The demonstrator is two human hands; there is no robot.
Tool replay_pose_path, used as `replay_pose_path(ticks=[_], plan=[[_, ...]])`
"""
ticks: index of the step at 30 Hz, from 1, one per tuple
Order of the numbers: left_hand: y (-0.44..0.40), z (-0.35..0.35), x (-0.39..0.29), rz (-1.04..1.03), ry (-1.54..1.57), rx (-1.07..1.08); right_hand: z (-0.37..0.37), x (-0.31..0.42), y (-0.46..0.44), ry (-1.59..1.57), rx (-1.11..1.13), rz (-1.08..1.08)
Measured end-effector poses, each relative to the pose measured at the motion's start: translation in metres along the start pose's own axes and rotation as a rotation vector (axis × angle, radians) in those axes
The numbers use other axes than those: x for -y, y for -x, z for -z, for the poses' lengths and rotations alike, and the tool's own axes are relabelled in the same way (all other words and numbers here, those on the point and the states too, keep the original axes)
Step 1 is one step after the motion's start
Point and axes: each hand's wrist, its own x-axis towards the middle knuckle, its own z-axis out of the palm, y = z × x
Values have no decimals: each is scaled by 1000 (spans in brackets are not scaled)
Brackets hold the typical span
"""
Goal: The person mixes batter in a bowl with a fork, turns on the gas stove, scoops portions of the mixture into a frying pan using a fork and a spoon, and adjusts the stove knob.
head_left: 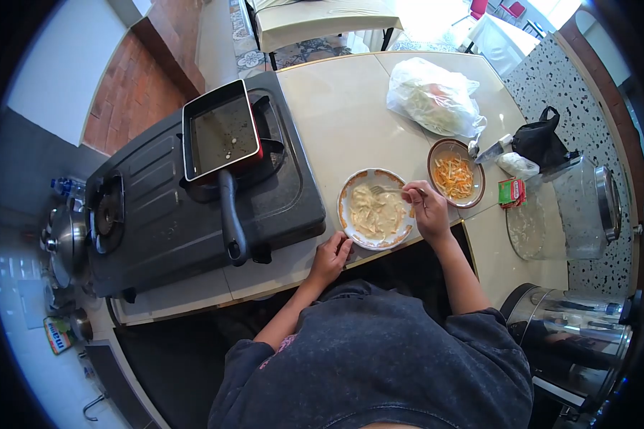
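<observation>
A white plate with an orange-patterned rim (345, 214) holds a pale, creamy mixture (372, 213) and stands near the counter's front edge. My right hand (426, 207) is closed on a fork (386, 190), whose tines are in the mixture. At the plate's lower left rim, my left hand (331, 256) has its fingers bent together against the edge. Just right of the plate is a brown-rimmed bowl (432, 159) with shredded orange and white pieces (454, 177).
A rectangular pan (222, 136) sits on a black stove (157, 207) at left, its handle (230, 214) pointing towards me. A plastic bag (433, 97), a knife (495, 149), a black bag (540, 139), red-green packets (511, 192) and a clear container (576, 207) lie to the right.
</observation>
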Motion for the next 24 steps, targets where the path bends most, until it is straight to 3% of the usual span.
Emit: replay_pose_path(ticks=[3, 11, 14, 20, 24], plan=[[0, 0, 0, 4, 9, 2, 2, 0, 8, -118, 40, -133], [0, -1, -1, -8, -9, -15, 20, 14, 33, -41, 210, -117], [-1, -1, 2, -24, -16, -19, 23, 21, 27, 200, 254, 78], [1, -1, 0, 0, 11, -20, 41, 35, 8, 210, 10, 161], [1, -1, -1, -1, 21, -20, 36, 22, 13, 278, 70, 127]])
